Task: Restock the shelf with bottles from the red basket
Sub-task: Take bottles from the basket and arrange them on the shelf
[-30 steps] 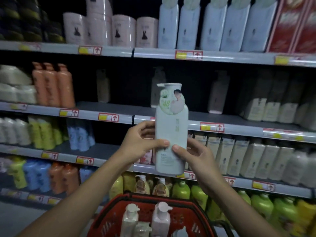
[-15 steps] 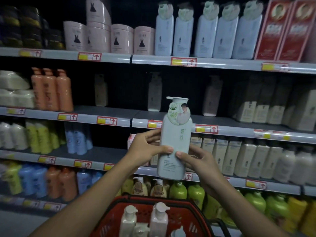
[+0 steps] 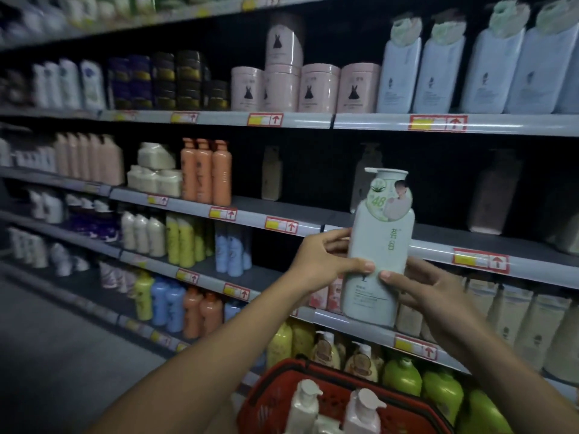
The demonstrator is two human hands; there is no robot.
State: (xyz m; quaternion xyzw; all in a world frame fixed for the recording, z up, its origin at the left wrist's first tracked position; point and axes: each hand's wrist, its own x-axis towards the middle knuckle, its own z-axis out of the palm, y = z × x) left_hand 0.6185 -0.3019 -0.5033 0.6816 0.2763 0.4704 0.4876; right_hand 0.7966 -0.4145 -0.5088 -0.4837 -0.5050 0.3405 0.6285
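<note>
— Bottle [image 3: 377, 261] sits upright between both hands: left hand [image 3: 322, 261] and right hand [image 3: 429, 292] each wrap its lower half, thumbs on the label.

— How will it handle?

— Rigid, smooth plastic, probably heavy if full, so likely slippery. Grip the body, not the pump. It hangs before the shelf [image 3: 517, 252], above the red basket [image 3: 275, 383].

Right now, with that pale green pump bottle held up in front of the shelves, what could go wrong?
1. Both hands, left and right, pinch the pale green pump bottle low on its body, so its top might tip.
2. The grey shelf edge sits right behind it; pushing forward could catch the base there.
3. White pump bottles stand in the red plastic basket directly below, so a drop may topple them.
</note>
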